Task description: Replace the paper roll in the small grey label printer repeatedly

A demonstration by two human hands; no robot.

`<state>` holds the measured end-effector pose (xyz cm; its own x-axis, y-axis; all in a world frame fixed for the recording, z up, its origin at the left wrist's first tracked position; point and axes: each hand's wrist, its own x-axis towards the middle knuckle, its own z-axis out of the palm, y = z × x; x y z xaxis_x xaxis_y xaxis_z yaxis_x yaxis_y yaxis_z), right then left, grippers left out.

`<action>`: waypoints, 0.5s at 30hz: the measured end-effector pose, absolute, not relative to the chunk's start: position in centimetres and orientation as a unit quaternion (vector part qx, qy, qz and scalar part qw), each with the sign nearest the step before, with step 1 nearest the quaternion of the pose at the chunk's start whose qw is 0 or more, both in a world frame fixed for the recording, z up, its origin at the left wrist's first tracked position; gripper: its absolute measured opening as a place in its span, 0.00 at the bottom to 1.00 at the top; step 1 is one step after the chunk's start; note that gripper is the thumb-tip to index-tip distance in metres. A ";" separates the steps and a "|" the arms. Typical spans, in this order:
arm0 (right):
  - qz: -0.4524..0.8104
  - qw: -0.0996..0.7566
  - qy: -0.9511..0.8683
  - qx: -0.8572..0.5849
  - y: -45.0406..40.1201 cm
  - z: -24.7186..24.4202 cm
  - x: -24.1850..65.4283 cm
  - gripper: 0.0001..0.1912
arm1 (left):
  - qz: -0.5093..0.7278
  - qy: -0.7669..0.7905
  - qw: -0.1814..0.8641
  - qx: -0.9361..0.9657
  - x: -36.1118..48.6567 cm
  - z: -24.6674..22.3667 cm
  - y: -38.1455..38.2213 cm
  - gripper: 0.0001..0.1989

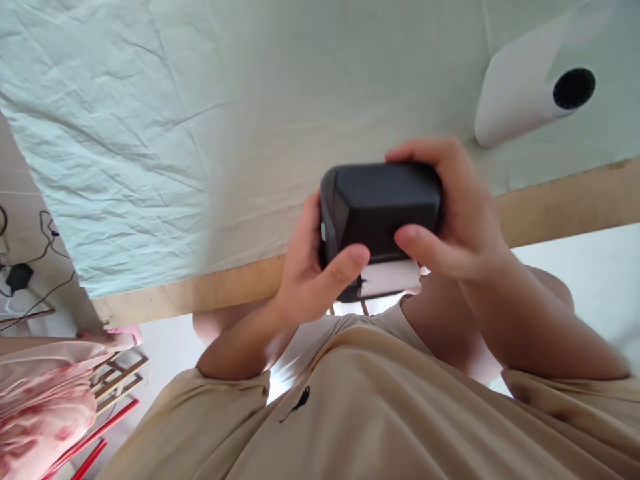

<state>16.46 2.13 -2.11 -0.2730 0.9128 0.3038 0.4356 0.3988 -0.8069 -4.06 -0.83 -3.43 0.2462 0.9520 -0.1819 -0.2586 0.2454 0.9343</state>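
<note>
A small black label printer [385, 200] is held up between my two hands, in front of the table's near edge. A white paper strip [390, 277] shows along its lower side. My left hand [315, 270] grips the left end, with the thumb across the front near the paper. Around the right end my right hand [455, 213] is wrapped, fingers over the top and thumb pressed on the front face. The underside of the printer and the fingers behind it are hidden.
A pale green wrinkled cloth [150, 120] covers the table, leaving a bare wooden edge [240, 283]. On it at right lies a white cylinder [525, 87] with a dark round opening. At left are cables with a black plug [19, 279], pink fabric [45, 393] and a wooden rack [117, 383].
</note>
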 end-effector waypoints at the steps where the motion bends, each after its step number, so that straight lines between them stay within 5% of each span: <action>1: 0.304 0.388 -0.742 -0.454 2.2 -2.1 16.5 0.26 | 0.466 0.406 0.661 0.425 -4.3 -3.7 -0.9 0.34; 4: 0.299 0.388 -0.744 -0.454 2.3 -2.2 16.3 0.26 | 0.454 0.393 0.664 0.445 -4.7 -4.3 -1.1 0.39; 15: 0.267 0.398 -0.748 -0.458 1.7 -2.7 16.6 0.27 | 0.454 0.355 0.661 0.480 -4.8 -5.2 -0.7 0.33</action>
